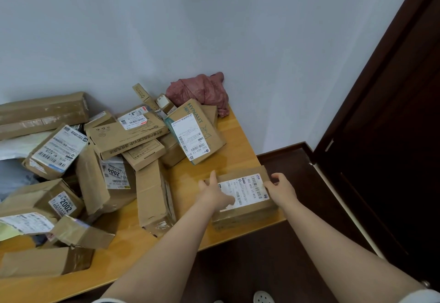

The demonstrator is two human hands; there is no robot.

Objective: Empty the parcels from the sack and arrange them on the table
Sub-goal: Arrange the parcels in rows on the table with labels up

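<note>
A flat cardboard parcel (pixel 247 207) with a white shipping label lies at the near right corner of the wooden table (pixel 238 155). My left hand (pixel 214 192) lies on its left end with straight fingers. My right hand (pixel 281 187) grips its right far edge with curled fingers. A jumbled pile of several brown cardboard parcels (pixel 114 155) covers the table's left and middle. Among them is a box printed HYNAUT (pixel 197 128) and one labelled 2004 (pixel 116 174). A crumpled pink sack (pixel 202 90) sits at the table's far corner against the wall.
A white wall stands behind the table. A dark wooden door (pixel 385 136) is on the right, above dark floor (pixel 297 167). A long flat carton (pixel 42 112) leans at the far left. Grey and white plastic mailers (pixel 14 148) lie under the pile's left side.
</note>
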